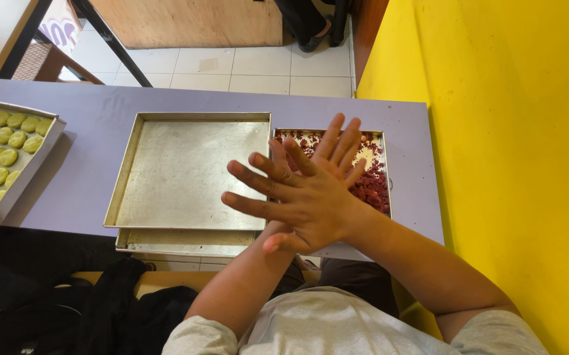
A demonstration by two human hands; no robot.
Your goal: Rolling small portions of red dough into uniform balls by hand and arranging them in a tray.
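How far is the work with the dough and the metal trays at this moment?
Done: the metal tray of pale green dough pieces is nearly full. In hand: the right hand and left hand are pressed flat together above the metal tray of reddish-purple dough. Left: the large bare metal tray holds nothing.
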